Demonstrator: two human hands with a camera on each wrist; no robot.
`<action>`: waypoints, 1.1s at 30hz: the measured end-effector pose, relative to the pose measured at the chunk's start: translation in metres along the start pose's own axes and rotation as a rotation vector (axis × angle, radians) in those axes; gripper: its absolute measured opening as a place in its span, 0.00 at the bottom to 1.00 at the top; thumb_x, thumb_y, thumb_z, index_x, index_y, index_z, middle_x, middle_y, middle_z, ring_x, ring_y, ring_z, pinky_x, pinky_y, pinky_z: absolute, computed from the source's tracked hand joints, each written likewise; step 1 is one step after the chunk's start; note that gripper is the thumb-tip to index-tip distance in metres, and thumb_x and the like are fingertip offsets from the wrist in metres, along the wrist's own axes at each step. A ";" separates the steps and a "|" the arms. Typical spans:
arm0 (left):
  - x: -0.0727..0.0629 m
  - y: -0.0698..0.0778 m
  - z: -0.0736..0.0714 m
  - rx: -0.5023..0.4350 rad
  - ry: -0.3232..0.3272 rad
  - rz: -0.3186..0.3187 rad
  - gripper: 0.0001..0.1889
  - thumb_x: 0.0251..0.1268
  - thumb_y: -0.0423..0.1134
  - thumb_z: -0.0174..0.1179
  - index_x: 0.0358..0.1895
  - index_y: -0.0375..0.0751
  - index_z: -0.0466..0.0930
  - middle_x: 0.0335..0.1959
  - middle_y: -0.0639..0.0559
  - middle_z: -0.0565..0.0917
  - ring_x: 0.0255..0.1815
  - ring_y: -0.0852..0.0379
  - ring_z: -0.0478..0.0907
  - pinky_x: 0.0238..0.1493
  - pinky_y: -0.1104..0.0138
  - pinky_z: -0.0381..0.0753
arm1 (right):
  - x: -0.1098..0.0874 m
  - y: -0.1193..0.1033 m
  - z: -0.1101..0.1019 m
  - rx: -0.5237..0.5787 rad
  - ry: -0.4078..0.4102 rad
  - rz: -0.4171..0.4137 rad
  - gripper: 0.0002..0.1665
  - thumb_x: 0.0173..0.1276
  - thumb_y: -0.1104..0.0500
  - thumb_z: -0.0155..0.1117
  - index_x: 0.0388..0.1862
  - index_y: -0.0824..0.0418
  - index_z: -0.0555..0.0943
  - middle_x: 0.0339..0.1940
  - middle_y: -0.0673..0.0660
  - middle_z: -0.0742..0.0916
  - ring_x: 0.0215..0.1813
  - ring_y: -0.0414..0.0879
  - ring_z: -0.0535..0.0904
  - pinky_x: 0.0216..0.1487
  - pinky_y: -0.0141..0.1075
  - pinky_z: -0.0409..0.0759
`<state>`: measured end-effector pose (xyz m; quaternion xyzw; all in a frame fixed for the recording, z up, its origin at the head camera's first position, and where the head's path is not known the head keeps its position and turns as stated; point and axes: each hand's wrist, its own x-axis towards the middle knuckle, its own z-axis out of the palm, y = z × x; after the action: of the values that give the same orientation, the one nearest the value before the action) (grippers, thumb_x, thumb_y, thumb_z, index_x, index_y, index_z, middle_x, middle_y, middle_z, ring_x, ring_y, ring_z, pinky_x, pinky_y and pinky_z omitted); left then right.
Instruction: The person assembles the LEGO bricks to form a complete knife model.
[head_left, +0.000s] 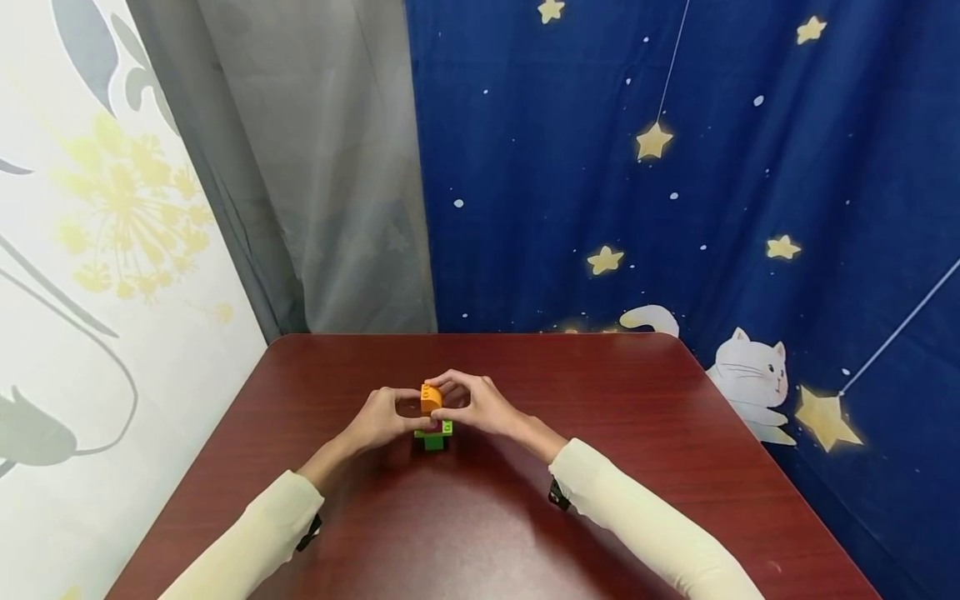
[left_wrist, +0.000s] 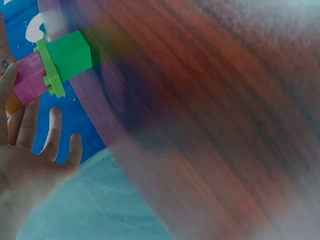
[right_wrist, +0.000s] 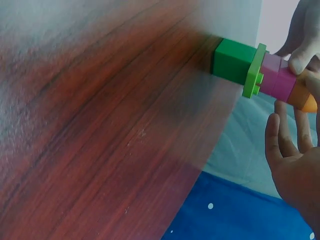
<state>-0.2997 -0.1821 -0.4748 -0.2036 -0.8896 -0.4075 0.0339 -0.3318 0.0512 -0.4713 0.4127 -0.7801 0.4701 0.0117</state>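
Note:
A small stack of toy building bricks stands upright on the table. At its bottom is a green brick (right_wrist: pixel 232 60), then a lime plate (right_wrist: pixel 254 71) wider than the rest, then pink bricks (right_wrist: pixel 278 76). An orange brick (head_left: pixel 430 400) with a rounded side tops it. My left hand (head_left: pixel 381 419) pinches the stack's upper part from the left, thumb near where pink meets orange. From the right, my right hand (head_left: pixel 483 406) holds the orange brick between thumb and forefinger. The other fingers of both hands are spread. Fingers partly hide the pink bricks in the head view.
The dark red wooden table (head_left: pixel 465 525) reaches back to a grey curtain (head_left: pixel 352 183) and a blue star-patterned curtain (head_left: pixel 540 183). A white patterned wall or curtain (head_left: pixel 150 350) borders the left side. Black wrist devices show under both cream sleeves (head_left: pixel 630 508).

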 end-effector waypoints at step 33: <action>-0.003 0.011 0.019 -0.045 -0.111 0.022 0.25 0.66 0.48 0.73 0.60 0.36 0.83 0.48 0.48 0.90 0.52 0.46 0.86 0.57 0.46 0.81 | -0.023 -0.004 -0.029 -0.043 -0.036 0.029 0.35 0.71 0.63 0.72 0.75 0.55 0.73 0.53 0.59 0.87 0.48 0.46 0.89 0.50 0.36 0.85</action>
<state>-0.2904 -0.1627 -0.4800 -0.2362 -0.8785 -0.4150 -0.0154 -0.3248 0.0866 -0.4621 0.4092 -0.7961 0.4457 -0.0003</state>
